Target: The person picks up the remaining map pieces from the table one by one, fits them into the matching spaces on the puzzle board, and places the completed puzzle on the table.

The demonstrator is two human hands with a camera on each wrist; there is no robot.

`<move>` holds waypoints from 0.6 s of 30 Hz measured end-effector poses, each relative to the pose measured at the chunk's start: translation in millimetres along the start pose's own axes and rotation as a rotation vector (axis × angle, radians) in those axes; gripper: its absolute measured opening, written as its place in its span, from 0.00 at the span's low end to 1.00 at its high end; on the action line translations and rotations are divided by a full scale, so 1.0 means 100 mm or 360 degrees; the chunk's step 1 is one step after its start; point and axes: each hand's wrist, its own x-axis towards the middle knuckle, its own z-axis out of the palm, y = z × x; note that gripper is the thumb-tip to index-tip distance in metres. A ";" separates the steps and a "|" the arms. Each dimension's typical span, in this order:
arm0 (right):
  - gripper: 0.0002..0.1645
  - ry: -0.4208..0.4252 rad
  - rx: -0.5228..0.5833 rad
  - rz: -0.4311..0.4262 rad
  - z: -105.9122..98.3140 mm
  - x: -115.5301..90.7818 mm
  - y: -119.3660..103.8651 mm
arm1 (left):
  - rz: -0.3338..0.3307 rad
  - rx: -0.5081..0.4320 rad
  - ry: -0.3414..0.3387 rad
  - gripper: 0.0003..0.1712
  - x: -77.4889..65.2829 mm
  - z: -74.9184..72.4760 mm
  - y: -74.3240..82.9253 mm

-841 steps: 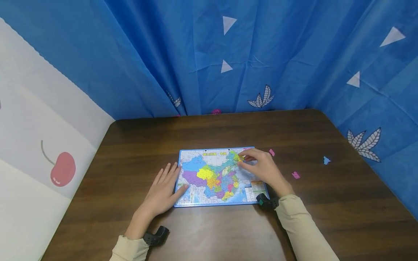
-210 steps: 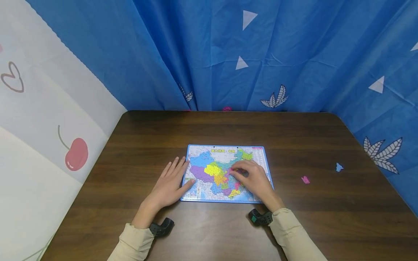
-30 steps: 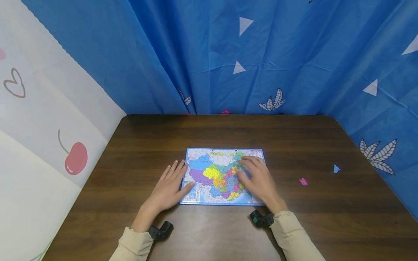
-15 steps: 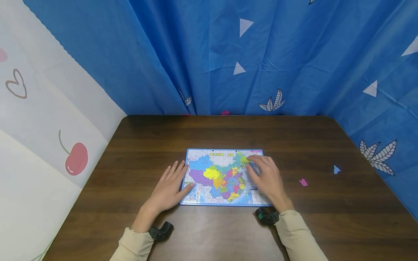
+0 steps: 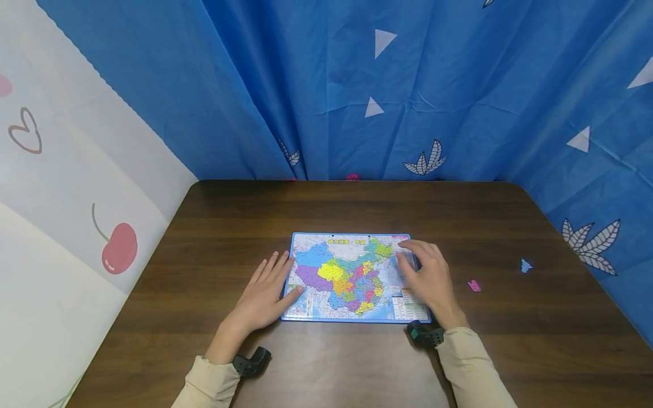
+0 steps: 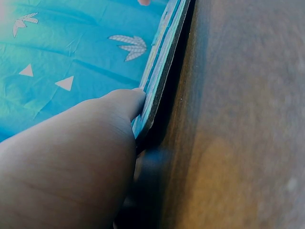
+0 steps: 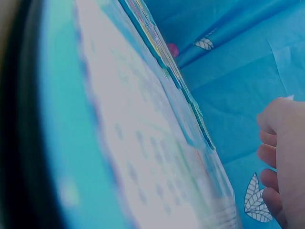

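Note:
A map puzzle board (image 5: 316, 306) with a blue border lies flat on the table, its coloured pieces forming a map of China. Across its left edge rests my left hand (image 5: 262, 297), fingers spread straight and thumb on the surface; the left wrist view shows the thumb (image 6: 128, 101) on the board's edge. My right hand (image 5: 428, 277) hovers over the board's right side, fingers loosely bent, thumb apart, nothing seen between them. In the right wrist view that hand (image 7: 290, 152) is partly cut off. A small pink puzzle piece (image 5: 474, 285) lies right of the board.
Farther right on the dark wooden table (image 5: 245, 209) lies a small light-blue puzzle piece (image 5: 526, 266). A blue curtain (image 5: 306, 90) hangs along the back and right. A pale patterned cloth (image 5: 61, 170) stands at the left.
One of two loose pink pieces has left the table since the oldest frame. The map shows added pink and yellow pieces. Lately my right hand has moved rightward off the map; the left stays.

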 end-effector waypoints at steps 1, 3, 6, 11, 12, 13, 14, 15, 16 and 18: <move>0.16 -0.0001 -0.0006 0.0012 -0.01 0.00 0.01 | 0.0001 0.0000 0.0002 0.48 0.00 0.00 0.00; 0.16 0.0007 -0.0021 0.0028 -0.03 -0.01 0.02 | 0.0003 -0.0007 0.0013 0.48 -0.01 0.00 0.00; 0.17 0.0041 -0.0033 0.0026 -0.06 -0.02 0.05 | 0.0008 -0.0008 0.0013 0.47 -0.01 0.01 0.00; 0.17 0.0119 -0.0054 0.0025 -0.11 -0.02 0.13 | 0.0005 -0.0003 0.0003 0.48 -0.01 0.02 0.00; 0.17 0.0130 -0.0055 0.0028 -0.12 -0.02 0.15 | 0.0007 -0.0002 0.0007 0.48 -0.01 0.02 0.00; 0.17 0.0139 -0.0058 0.0035 -0.13 -0.02 0.16 | 0.0004 0.0001 0.0009 0.48 -0.01 0.02 0.00; 0.17 0.0147 -0.0060 0.0042 -0.14 -0.01 0.18 | 0.0003 0.0003 0.0012 0.48 -0.01 0.03 -0.01; 0.17 0.0156 -0.0065 0.0048 -0.15 -0.01 0.19 | 0.0003 0.0003 0.0012 0.48 -0.01 0.03 -0.01; 0.17 0.0165 -0.0069 0.0056 -0.16 -0.01 0.21 | 0.0002 0.0004 0.0011 0.48 -0.01 0.03 -0.01; 0.16 0.0180 -0.0068 0.0066 -0.17 -0.01 0.24 | -0.0002 0.0005 0.0012 0.48 -0.01 0.04 -0.02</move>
